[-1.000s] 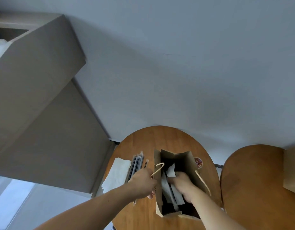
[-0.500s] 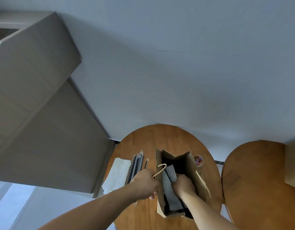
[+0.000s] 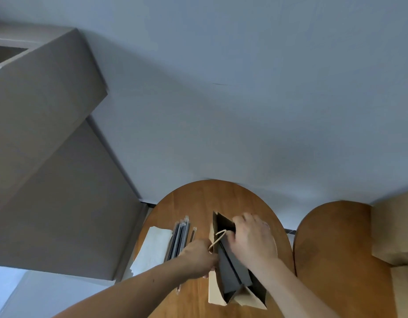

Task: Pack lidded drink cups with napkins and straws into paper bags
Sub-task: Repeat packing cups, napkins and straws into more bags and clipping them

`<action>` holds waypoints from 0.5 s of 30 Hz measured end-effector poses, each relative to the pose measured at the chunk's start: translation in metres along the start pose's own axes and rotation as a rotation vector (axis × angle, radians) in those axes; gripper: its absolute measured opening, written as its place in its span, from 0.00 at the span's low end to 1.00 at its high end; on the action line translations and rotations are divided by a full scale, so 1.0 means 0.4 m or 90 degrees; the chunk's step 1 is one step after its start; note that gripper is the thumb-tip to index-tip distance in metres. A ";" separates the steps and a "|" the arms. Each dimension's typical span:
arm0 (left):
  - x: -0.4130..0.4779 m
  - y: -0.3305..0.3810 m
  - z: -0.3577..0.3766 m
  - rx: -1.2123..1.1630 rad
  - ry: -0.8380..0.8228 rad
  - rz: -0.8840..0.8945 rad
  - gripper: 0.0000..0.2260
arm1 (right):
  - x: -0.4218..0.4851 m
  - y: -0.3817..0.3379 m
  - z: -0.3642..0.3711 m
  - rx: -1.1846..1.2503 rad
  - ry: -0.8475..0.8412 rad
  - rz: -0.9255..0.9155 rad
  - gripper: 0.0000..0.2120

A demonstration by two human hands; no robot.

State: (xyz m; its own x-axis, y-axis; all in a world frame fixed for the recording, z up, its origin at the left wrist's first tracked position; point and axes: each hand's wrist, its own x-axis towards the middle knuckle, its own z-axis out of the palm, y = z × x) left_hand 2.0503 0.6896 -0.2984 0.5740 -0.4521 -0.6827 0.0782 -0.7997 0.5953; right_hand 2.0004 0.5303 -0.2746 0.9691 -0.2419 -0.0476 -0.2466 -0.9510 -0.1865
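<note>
A brown paper bag [image 3: 214, 292] stands open on the round wooden table [image 3: 198, 203]. Grey-white napkin sheets [image 3: 230, 271] lean inside it. My left hand [image 3: 197, 257] grips the bag's left wall by the twine handle [image 3: 218, 236]. Over the bag's right rim lies my right hand [image 3: 253, 239], with the thumb inside the opening and the fingers curled down the outside. No cup shows inside the bag.
Several wrapped straws [image 3: 179, 239] and a stack of white napkins [image 3: 152, 246] lie left of the bag. A second wooden table [image 3: 336, 249] stands to the right, with brown paper or cardboard [image 3: 393, 230] at its far edge. A grey cabinet [image 3: 49, 180] rises on the left.
My right hand has come up out of the bag and now sits on its right rim. The napkin stays inside. My left hand keeps its hold.
</note>
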 end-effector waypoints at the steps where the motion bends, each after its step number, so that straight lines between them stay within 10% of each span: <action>1: -0.003 0.006 0.001 -0.009 0.000 0.011 0.08 | 0.000 0.005 -0.035 -0.005 0.027 0.007 0.17; 11: -0.001 0.051 0.014 -0.035 -0.154 0.006 0.29 | -0.068 0.128 -0.067 0.570 -0.382 0.452 0.34; 15: -0.003 0.065 0.030 -0.020 -0.185 0.025 0.28 | -0.095 0.101 -0.023 0.730 -0.437 0.428 0.31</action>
State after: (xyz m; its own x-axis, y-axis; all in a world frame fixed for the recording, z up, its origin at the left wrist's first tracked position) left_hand 2.0420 0.6645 -0.2871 0.3197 -0.5808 -0.7487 0.0884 -0.7684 0.6338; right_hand 1.9535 0.4992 -0.2713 0.5687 -0.1168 -0.8142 -0.8164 0.0408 -0.5761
